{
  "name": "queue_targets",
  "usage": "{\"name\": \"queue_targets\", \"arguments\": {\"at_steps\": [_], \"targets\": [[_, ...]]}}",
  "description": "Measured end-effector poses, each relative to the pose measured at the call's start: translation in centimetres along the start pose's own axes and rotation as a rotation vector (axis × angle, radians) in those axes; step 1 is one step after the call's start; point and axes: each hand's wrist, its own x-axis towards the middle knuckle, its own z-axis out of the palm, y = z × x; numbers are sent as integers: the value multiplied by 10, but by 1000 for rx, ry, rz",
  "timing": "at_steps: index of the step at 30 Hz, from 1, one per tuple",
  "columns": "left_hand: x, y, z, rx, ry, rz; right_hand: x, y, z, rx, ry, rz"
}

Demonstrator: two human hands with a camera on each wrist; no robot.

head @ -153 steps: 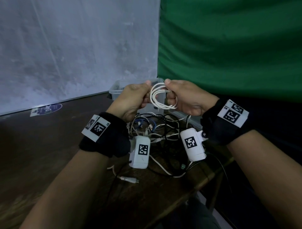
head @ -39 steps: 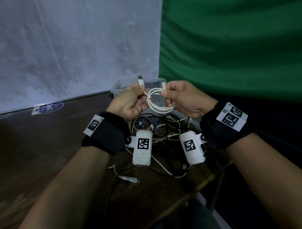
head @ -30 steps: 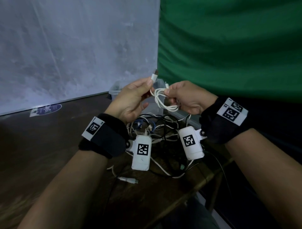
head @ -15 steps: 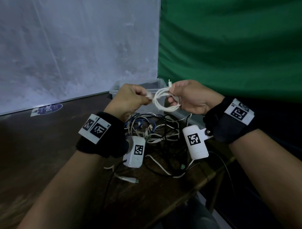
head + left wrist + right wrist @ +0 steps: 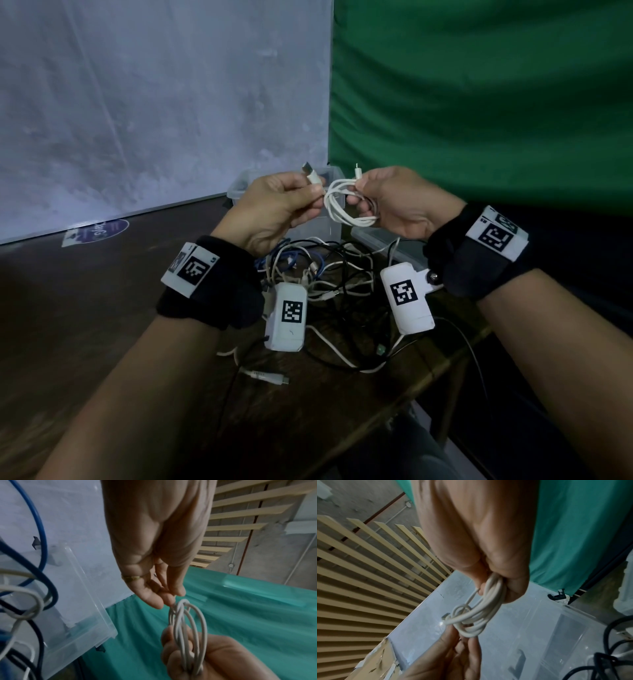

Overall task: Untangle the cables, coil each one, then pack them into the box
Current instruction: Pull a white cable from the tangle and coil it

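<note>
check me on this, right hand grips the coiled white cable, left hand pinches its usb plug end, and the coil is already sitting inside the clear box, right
Not quite. The coiled white cable is not in the clear box; it is held in the air in front of it, as the head view shows. The rest holds: the right hand grips the coil and the left hand pinches its USB plug end.

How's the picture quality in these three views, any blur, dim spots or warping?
Head view: dim, table nearly black, straight edges bowed. Left wrist view: near cables soft, white cable coil fairly sharp. Right wrist view: right hand slightly blurred, strong wide-angle stretch.
</note>
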Motion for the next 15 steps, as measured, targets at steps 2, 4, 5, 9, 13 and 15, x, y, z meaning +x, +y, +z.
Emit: {"name": "queue_targets", "arguments": {"at_steps": [2, 4, 5, 9, 13, 15], "targets": [[2, -3, 2, -8, 40, -30, -1, 0, 1, -5, -63, -11], [3, -5, 4, -47, 49, -81, -2, 1, 2, -19, -140, -33], [3, -5, 5, -64, 35, -104, -3, 2, 3, -22, -177, -48], [-2, -1, 10, -49, -66, -147, -8, 5, 3, 0, -321, -93], [0, -4, 11, -4, -24, -200, -11, 7, 4, 22, -405, -94], [5, -8, 9, -43, 51, -223, -12, 8, 5, 26, -404, -86]]}}
